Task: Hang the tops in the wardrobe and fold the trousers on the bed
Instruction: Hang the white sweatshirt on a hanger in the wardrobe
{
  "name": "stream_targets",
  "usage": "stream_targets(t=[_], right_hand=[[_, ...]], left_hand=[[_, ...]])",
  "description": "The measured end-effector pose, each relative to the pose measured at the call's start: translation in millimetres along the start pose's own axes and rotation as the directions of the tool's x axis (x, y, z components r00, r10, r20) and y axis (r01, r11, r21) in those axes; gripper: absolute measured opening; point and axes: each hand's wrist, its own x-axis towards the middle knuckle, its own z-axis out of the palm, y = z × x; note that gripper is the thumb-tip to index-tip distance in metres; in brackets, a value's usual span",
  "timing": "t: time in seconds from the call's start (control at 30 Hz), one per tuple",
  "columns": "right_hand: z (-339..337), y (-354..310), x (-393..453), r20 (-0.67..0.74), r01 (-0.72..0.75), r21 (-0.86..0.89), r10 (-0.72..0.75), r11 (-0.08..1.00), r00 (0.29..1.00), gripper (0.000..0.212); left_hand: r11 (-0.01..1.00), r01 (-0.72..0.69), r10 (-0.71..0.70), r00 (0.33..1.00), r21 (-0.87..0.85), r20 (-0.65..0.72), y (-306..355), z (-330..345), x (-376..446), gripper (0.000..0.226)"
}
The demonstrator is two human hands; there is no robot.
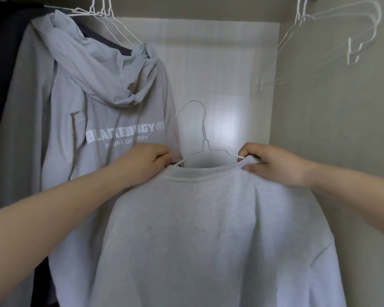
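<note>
Grey sweatshirt (208, 229) held at 6 o'clock inside wardrobe (319, 129), left hand (146, 159) and right hand (273, 165) pinched on neckline corners, seating shoulders over white wire hanger (205, 138); hooded top (98, 103) already hung at 10 o'clock.

Printed text appears on one item only: the grey hooded jacket (102, 103) at left of frame. White block lettering across its back reads "BLACKENERGY®", partly creased. A smaller line beneath is partly hidden; "UNT OF" and "RGY" are legible.
</note>
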Motion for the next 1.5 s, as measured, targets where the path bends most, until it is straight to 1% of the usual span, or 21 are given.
stream_targets(t=[0.1,0.17,0.27,0.37,0.43,0.5,0.53,0.6,0.67,0.7,0.77,0.8,0.9,0.97,1.07,1.13,1.17,1.27,1.4,1.43,1.5], right_hand=[[0.1,2.8,-1.9,0.01,-0.033,0.033,0.033,0.999,0.999,0.012],[-0.4,3.6,-4.0,-0.005,-0.062,0.074,0.062,0.995,0.998,0.012],[-6.4,2.3,-6.3,-0.02,-0.09,0.14,0.093,0.986,0.995,0.005],[-21.9,0.3,-9.1,-0.003,-0.113,0.166,0.115,0.98,0.993,0.004],[-35.1,-2.7,-11.2,0.102,-0.151,0.196,0.133,0.969,0.986,0.006],[-41.1,-7.7,-13.1,0.279,-0.229,0.298,0.145,0.927,0.949,0.01],[-42.8,-11.4,-12.4,0.335,-0.259,0.377,0.13,0.889,0.933,0.01],[-45.4,-22.0,-7.8,0.351,-0.297,0.557,0.104,0.776,0.93,0.008],[-46.7,-30.3,2.6,0.263,-0.281,0.658,0.136,0.698,0.955,0.008],[-45.7,-32.6,9.2,0.178,-0.262,0.67,0.192,0.695,0.965,0.011],[-51.1,-39.6,24.7,-0.01,-0.252,0.655,0.342,0.712,0.94,0.015],[-50.6,-43.9,30.5,-0.037,-0.263,0.677,0.388,0.687,0.921,0.013],[-51.0,-60.5,50.1,-0.032,-0.189,0.814,0.367,0.55,0.93,0.016],[-52.0,-73.9,67.0,-0.065,-0.132,0.849,0.349,0.511,0.935,0.018],[-53.2,-99.9,100.4,-0.108,-0.077,0.858,0.325,0.507,0.939,0.016],[-52.2,-115.1,122.4,-0.146,-0.054,0.838,0.32,0.543,0.936,0.013],[-53.1,-123.1,133.7,-0.171,-0.038,0.823,0.311,0.566,0.935,0.011],[-55.4,-138.1,166.7,-0.236,0.022,0.788,0.268,0.615,0.934,0.006],[-62.1,-157.2,214.0,-0.339,0.091,0.715,0.23,0.693,0.912,0.025],[-65.1,-163.1,224.8,-0.371,0.112,0.699,0.224,0.707,0.901,0.026],[-73.4,-173.5,246.2,-0.429,0.14,0.665,0.221,0.734,0.876,0.026]], left_hand=[[0.986,0.121,-0.106,0.985,-0.116,0.134,-3.5,7.7,-5.5,0.036],[0.989,0.113,-0.092,0.976,-0.098,0.2,-4.9,19.2,-13.1,0.038],[0.994,0.014,-0.005,0.996,-0.11,0.084,-6.6,30.1,-16.2,0.039],[0.99,0.004,-0.017,0.996,-0.144,-0.086,-11.2,31.0,-2.4,0.04],[0.985,0.054,-0.077,0.987,-0.163,-0.139,-15.8,30.0,12.5,0.045],[0.959,0.177,-0.209,0.969,-0.221,-0.134,-21.5,29.3,29.9,0.05],[0.932,0.245,-0.285,0.95,-0.267,-0.125,-22.1,28.6,38.1,0.052],[0.862,0.337,-0.396,0.914,-0.379,-0.089,-16.5,31.5,52.1,0.052],[0.802,0.397,-0.457,0.889,-0.445,-0.029,-7.2,39.0,66.6,0.04],[0.764,0.414,-0.477,0.879,-0.494,-0.001,-1.3,42.5,70.4,0.04],[0.671,0.38,-0.488,0.873,-0.637,0.006,14.7,40.9,77.7,0.053],[0.62,0.351,-0.484,0.875,-0.702,0.009,22.1,39.3,78.0,0.056],[0.405,0.228,-0.421,0.906,-0.886,0.041,44.7,22.4,76.4,0.051],[0.327,0.19,-0.335,0.939,-0.926,0.075,55.2,3.3,77.4,0.044],[0.318,0.13,-0.194,0.979,-0.939,0.069,62.9,-24.2,78.9,0.035],[0.29,0.073,-0.175,0.984,-0.954,0.022,62.8,-41.8,79.6,0.033],[0.309,0.049,-0.187,0.982,-0.95,-0.01,60.5,-51.5,79.9,0.032],[0.471,0.045,-0.225,0.972,-0.881,-0.07,47.3,-74.9,80.8,0.03],[0.511,0.007,-0.23,0.965,-0.86,-0.128,27.5,-104.5,81.1,0.039],[0.542,0.001,-0.236,0.96,-0.84,-0.151,23.0,-111.0,82.2,0.037],[0.62,-0.025,-0.221,0.953,-0.784,-0.206,14.3,-123.0,84.0,0.021]])
